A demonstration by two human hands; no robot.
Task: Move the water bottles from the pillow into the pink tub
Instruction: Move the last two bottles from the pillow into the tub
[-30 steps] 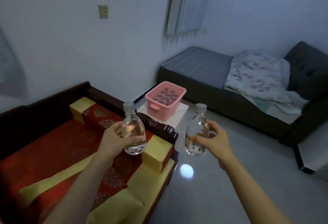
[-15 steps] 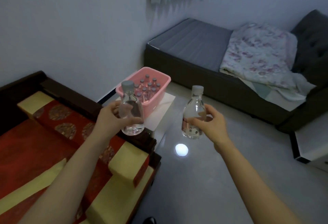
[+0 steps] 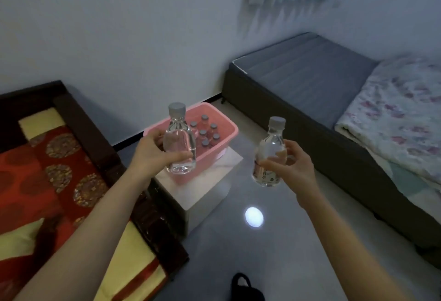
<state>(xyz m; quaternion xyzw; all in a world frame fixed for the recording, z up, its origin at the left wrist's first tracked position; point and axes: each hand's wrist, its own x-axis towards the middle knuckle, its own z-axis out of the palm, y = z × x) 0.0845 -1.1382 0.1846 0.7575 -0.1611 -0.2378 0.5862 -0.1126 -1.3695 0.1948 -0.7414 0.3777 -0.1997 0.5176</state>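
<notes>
1. Our left hand (image 3: 152, 155) grips one water bottle (image 3: 179, 143) upright by its body, in front of the pink tub (image 3: 235, 131).
2. Our right hand (image 3: 292, 168) grips a second bottle (image 3: 269, 157), right of the tub, above the floor (image 3: 238, 248).
3. We judge the upright hold suits standing them beside the capped bottles (image 3: 207, 131) inside.

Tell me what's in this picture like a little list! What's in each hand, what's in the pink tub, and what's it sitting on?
left grip: holds a clear plastic water bottle with grey cap, upright
right grip: holds a second clear grey-capped bottle, upright
pink plastic tub: several capped bottles standing inside
tub sits on: small white stand
the two held bottles: not yet in the tub
</notes>
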